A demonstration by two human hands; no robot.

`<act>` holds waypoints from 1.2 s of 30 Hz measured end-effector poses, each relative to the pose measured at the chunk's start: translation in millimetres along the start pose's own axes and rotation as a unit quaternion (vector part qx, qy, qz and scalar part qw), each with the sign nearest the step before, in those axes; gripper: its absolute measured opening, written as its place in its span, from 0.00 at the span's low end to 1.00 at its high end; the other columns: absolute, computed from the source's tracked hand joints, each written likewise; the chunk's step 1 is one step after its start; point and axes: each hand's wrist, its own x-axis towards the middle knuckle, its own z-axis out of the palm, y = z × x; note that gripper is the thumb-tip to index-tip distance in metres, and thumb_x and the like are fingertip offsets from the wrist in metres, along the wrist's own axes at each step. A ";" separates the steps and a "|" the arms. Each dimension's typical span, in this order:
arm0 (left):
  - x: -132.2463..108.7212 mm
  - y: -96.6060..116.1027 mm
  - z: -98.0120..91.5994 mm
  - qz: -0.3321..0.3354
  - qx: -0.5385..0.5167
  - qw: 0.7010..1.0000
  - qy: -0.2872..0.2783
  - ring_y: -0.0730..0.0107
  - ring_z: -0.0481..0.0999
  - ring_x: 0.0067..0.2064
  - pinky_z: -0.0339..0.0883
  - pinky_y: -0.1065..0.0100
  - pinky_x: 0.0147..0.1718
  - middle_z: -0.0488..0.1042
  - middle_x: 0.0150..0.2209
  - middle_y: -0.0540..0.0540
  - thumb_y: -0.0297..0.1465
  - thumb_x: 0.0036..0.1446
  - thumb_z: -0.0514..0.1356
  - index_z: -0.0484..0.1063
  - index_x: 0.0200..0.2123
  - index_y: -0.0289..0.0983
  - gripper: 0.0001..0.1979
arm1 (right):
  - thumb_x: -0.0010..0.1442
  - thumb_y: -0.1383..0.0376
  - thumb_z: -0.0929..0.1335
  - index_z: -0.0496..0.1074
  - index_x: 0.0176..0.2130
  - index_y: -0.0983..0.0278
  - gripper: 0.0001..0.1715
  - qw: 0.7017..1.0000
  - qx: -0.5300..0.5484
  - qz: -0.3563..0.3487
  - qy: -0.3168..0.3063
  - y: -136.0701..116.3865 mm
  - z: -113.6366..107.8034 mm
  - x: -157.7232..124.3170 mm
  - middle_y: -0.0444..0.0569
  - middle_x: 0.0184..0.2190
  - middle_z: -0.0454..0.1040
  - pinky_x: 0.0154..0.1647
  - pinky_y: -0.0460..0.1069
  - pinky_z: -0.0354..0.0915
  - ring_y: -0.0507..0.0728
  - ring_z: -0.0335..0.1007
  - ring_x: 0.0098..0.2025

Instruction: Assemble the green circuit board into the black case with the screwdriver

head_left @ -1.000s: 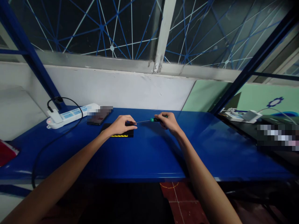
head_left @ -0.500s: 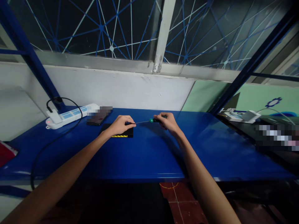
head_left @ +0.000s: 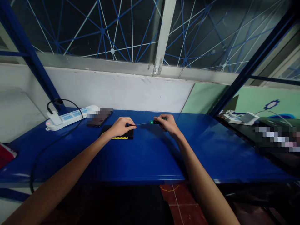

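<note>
My right hand [head_left: 167, 123] is closed round the dark handle of a screwdriver [head_left: 151, 122] with a green collar. Its thin shaft points left and reaches the fingertips of my left hand [head_left: 122, 126]. The left thumb and fingers are pinched together at the shaft's tip; anything small between them is hidden. Beneath the left hand a flat black object [head_left: 130, 135] with a yellow and black striped edge lies on the blue table [head_left: 150, 159].
A white power strip [head_left: 70, 117] with a plug and black cable lies at the back left, beside a dark phone [head_left: 99, 118]. On the right are a white adapter [head_left: 249, 118] and dark items. Blue frame posts rise at both sides.
Both hands and the screwdriver hold nearly the same pose. The view has shifted very slightly.
</note>
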 end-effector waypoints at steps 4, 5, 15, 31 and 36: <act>0.2 -3.1 1.3 0.012 -0.002 1.000 0.006 0.67 0.77 0.36 0.66 0.68 0.38 0.79 0.37 0.47 0.37 0.58 0.61 0.80 0.34 0.40 0.10 | 0.52 0.57 0.72 0.63 0.20 0.63 0.19 1.000 0.004 -0.003 0.001 1.1 -0.4 0.7 0.35 0.08 0.54 0.10 0.43 0.44 0.45 0.47 0.10; 0.2 -3.0 1.3 0.012 -0.002 1.000 0.005 0.67 0.77 0.36 0.66 0.68 0.38 0.79 0.37 0.47 0.37 0.58 0.61 0.80 0.34 0.40 0.09 | 0.52 0.57 0.72 0.64 0.20 0.63 0.19 1.000 0.005 -0.003 0.001 1.6 -0.6 0.9 0.35 0.08 0.54 0.10 0.43 0.44 0.45 0.47 0.10; 0.4 0.0 -0.5 0.004 0.017 1.000 -0.006 0.66 0.77 0.37 0.66 0.67 0.39 0.79 0.39 0.47 0.36 0.59 0.60 0.81 0.36 0.40 0.10 | 0.53 0.54 0.71 0.65 0.21 0.64 0.19 0.999 -0.037 -0.033 0.007 1.2 -1.1 0.0 0.36 0.09 0.55 0.11 0.43 0.46 0.45 0.48 0.11; -3.8 11.9 -27.1 -0.026 0.071 0.980 -0.186 0.50 0.70 0.53 0.63 0.58 0.49 0.71 0.54 0.40 0.53 0.43 0.66 0.61 0.63 0.42 0.45 | 0.52 0.56 0.72 0.66 0.22 0.64 0.18 0.998 -0.028 -0.052 0.005 -1.3 -6.7 -0.7 0.37 0.09 0.57 0.13 0.44 0.46 0.46 0.49 0.12; -4.5 10.5 -24.4 -0.021 0.084 0.979 -0.183 0.46 0.70 0.55 0.62 0.54 0.51 0.72 0.54 0.40 0.49 0.42 0.68 0.61 0.63 0.44 0.45 | 0.51 0.58 0.72 0.66 0.22 0.64 0.16 0.998 0.024 -0.049 -0.006 -5.3 -11.1 -2.4 0.37 0.09 0.57 0.12 0.44 0.46 0.46 0.49 0.11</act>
